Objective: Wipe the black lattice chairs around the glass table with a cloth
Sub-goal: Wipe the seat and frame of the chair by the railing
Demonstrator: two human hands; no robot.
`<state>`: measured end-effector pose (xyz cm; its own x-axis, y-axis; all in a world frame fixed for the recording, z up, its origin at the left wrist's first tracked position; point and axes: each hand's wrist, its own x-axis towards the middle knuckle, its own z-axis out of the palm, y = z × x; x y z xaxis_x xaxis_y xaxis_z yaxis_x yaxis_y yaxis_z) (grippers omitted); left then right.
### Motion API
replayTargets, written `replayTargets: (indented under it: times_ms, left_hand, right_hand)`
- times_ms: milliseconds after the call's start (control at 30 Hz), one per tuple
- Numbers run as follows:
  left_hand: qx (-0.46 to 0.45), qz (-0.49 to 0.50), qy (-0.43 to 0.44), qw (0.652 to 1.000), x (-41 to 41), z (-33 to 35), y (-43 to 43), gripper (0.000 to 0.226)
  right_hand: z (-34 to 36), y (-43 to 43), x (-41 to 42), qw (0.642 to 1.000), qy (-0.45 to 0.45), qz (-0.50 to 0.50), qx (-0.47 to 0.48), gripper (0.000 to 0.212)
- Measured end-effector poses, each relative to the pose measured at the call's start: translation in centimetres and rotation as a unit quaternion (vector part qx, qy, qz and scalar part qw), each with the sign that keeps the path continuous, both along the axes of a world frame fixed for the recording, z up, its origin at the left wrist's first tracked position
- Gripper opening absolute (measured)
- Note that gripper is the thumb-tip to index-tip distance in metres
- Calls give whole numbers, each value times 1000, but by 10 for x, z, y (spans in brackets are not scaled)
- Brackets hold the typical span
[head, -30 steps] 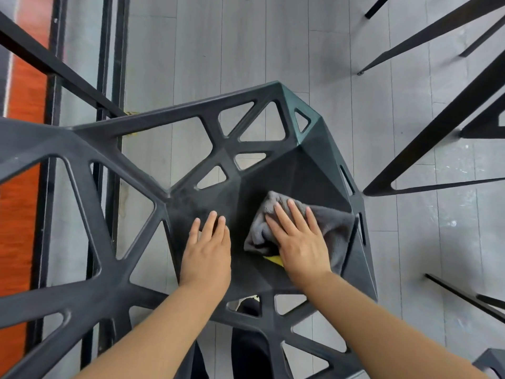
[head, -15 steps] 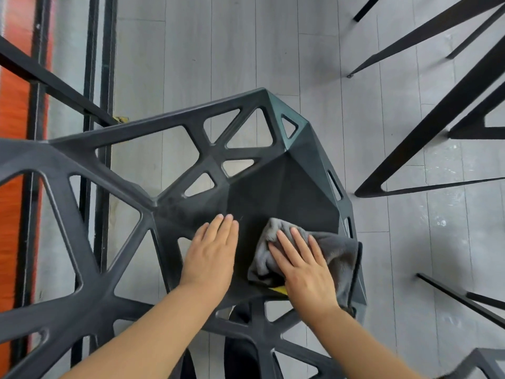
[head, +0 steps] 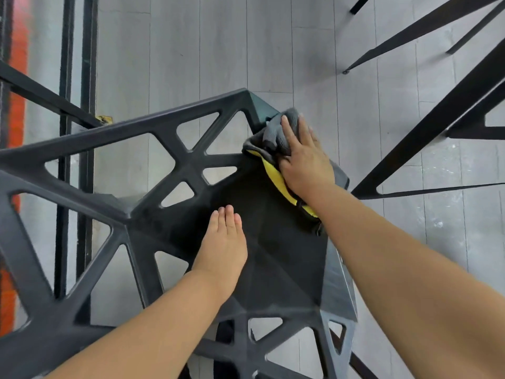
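Pressing the grey-and-yellow cloth (head: 273, 135) onto the far corner of the black lattice chair (head: 164, 127), upper right of centre, the right hand (head: 304, 160) lies flat, fingers straight, arm outstretched. The left hand (head: 224, 243) rests palm-down mid-seat, grip open, holding nothing.

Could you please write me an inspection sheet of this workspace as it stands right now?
Surface: pale grey plank floor, whitish marks at right.
Job's things: black plastic lattice chair; grey cloth with yellow underside, bunched on the seat's far right corner.
Clutter: small yellowish scrap by the frame, too small to identify.
Grippers: left hand flat on the seat, fingers straight; right hand pressing the cloth.
Cables: nothing seen.
Surroundings: black metal frame bars at left; slanted black legs at right; orange strip at far left.
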<state>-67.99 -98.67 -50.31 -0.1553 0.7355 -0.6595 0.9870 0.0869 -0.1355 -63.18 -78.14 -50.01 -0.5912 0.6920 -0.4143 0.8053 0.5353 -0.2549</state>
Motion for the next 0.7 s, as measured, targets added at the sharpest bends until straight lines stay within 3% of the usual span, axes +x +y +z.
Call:
replayTargets:
  times_ms: [100,200,300,400,533,700]
  left_hand:
    - [-21,-28,18,999,6,5,6,80]
    - [-38,-46,29,998,8,9,10,65]
    - [-26,-31,36,999,7,7,8,78]
    - [-15,-13,30,999,5,3,6,83]
    - [-13,-14,25,999,5,1,4,79]
    - [-29,-29,31,999,4,0,4,79]
  right_hand:
    - [2,0,7,999,24,-2,-28,69]
    - [6,-30,33,1000,20,-12,18,68]
    - [11,-70,77,998,-14,6,63,70]
    - [13,-79,94,998,-45,7,46,70]
    - [7,-44,55,999,-13,-30,26,67]
    - [-4,21,2,989,64,-101,-93,71]
